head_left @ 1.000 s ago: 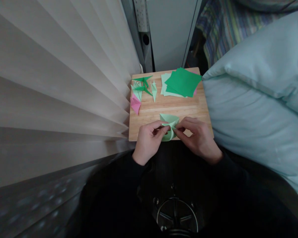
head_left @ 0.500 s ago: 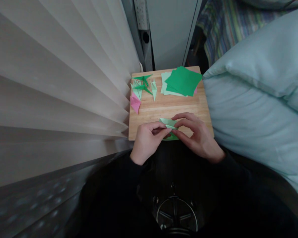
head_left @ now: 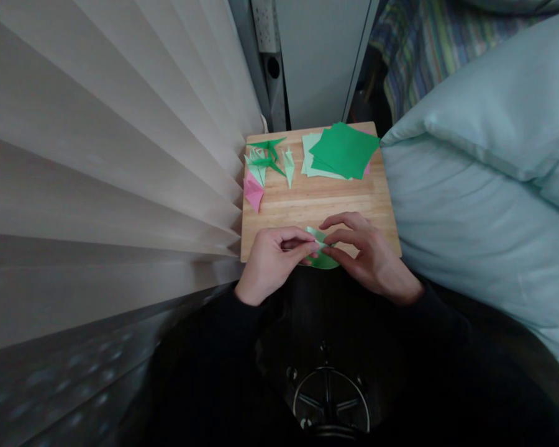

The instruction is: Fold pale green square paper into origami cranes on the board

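Near the front edge of the wooden board (head_left: 302,205), a partly folded sheet of light green origami paper (head_left: 325,259) is pinched between both hands. My left hand (head_left: 276,259) grips it from the left, thumb and index finger closed together on it. From the right, my right hand (head_left: 368,254) pinches it between thumb and fingers, with one finger raised apart. The fingertips cover the middle of the paper, so its creases are partly hidden. Its lower part bulges in a curve over the board's front edge.
Folded green paper shapes (head_left: 268,162), a pale green one (head_left: 289,166) and a pink one (head_left: 254,191) lie at the board's left. Green sheets (head_left: 345,151) are stacked at the back right. A pleated curtain (head_left: 121,155) borders the left, pale blue bedding (head_left: 470,186) the right.
The paper has shifted slightly toward me, and its upper flap now shows less above the fingers while more of its lower part shows. Both hands keep their pinch; the left hand has moved slightly left.
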`<state>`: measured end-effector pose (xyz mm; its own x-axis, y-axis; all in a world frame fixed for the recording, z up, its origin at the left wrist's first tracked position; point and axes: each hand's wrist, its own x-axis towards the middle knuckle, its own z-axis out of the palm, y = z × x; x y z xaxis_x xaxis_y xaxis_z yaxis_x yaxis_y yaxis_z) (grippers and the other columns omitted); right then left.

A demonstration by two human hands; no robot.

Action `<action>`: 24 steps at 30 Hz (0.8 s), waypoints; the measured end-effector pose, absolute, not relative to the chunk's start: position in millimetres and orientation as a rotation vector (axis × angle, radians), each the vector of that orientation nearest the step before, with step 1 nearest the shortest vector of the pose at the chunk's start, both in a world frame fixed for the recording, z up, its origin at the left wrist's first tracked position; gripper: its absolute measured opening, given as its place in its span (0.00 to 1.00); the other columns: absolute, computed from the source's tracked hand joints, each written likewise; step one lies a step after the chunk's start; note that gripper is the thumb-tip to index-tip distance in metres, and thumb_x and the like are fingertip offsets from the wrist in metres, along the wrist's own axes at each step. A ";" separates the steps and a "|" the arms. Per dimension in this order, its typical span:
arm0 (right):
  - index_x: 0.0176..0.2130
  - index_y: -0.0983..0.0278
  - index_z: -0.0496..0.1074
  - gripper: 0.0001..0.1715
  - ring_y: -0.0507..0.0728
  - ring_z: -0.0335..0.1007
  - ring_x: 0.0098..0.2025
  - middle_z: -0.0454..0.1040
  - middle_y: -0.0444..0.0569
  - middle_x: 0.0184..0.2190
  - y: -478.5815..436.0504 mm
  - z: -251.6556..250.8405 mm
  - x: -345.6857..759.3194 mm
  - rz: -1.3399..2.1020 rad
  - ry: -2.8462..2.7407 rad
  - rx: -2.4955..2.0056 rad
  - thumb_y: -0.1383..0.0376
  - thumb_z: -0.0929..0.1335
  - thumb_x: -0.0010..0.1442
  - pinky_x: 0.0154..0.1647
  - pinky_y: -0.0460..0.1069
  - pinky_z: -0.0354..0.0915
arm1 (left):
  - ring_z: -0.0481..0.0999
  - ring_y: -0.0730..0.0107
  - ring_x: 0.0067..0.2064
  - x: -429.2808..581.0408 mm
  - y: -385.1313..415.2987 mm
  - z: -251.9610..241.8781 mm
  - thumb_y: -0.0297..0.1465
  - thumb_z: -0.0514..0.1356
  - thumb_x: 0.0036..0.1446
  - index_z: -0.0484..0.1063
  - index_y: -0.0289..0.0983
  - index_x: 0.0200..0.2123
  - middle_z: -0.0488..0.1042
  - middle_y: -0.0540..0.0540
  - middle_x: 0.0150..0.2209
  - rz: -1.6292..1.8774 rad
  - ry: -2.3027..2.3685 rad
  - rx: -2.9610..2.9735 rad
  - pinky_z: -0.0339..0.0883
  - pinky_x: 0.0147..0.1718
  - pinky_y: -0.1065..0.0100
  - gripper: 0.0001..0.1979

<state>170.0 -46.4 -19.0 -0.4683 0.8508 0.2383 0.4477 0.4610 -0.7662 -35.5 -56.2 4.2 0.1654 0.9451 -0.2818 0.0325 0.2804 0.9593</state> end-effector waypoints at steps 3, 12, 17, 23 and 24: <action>0.38 0.58 0.77 0.03 0.64 0.72 0.56 0.77 0.51 0.52 -46.8 -18.9 168.9 0.863 -2.093 -1.073 0.64 0.72 0.66 0.56 0.64 0.64 | 0.81 0.70 0.28 -34.1 -56.8 5.1 0.37 0.75 0.50 0.82 0.36 0.30 0.81 0.47 0.27 0.880 1.213 1.110 0.79 0.29 0.71 0.11; 0.36 0.57 0.78 0.04 0.64 0.72 0.55 0.78 0.49 0.51 -46.0 -27.1 168.9 0.834 -2.082 -1.073 0.65 0.73 0.65 0.57 0.64 0.63 | 0.83 0.68 0.31 -32.2 -58.4 3.8 0.35 0.71 0.56 0.79 0.37 0.35 0.81 0.47 0.30 0.842 1.194 1.201 0.79 0.29 0.71 0.08; 0.36 0.57 0.78 0.03 0.64 0.73 0.54 0.79 0.49 0.50 -46.7 -26.5 167.1 0.815 -2.062 -1.105 0.66 0.74 0.64 0.56 0.64 0.63 | 0.82 0.68 0.32 -32.0 -60.2 3.3 0.32 0.66 0.60 0.80 0.37 0.38 0.81 0.46 0.34 0.793 1.170 1.298 0.77 0.26 0.72 0.05; 0.37 0.59 0.73 0.08 0.63 0.75 0.50 0.79 0.51 0.46 -46.7 -20.3 165.5 0.829 -1.985 -1.134 0.62 0.76 0.63 0.54 0.62 0.64 | 0.82 0.66 0.35 -32.9 -58.8 2.2 0.32 0.67 0.59 0.81 0.37 0.36 0.83 0.45 0.34 0.844 1.250 1.358 0.74 0.27 0.72 0.05; 0.36 0.59 0.73 0.08 0.63 0.74 0.50 0.79 0.51 0.46 -46.8 -19.9 165.8 0.829 -1.997 -1.135 0.62 0.76 0.63 0.54 0.61 0.64 | 0.83 0.66 0.35 -33.4 -58.3 2.2 0.32 0.67 0.59 0.82 0.37 0.36 0.83 0.45 0.34 0.850 1.270 1.391 0.74 0.28 0.72 0.04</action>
<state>165.8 -46.8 -19.9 -0.3841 0.8893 0.2484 0.4523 0.4158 -0.7890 -33.4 -58.3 2.2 0.1935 0.9722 -0.1321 0.2488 0.0816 0.9651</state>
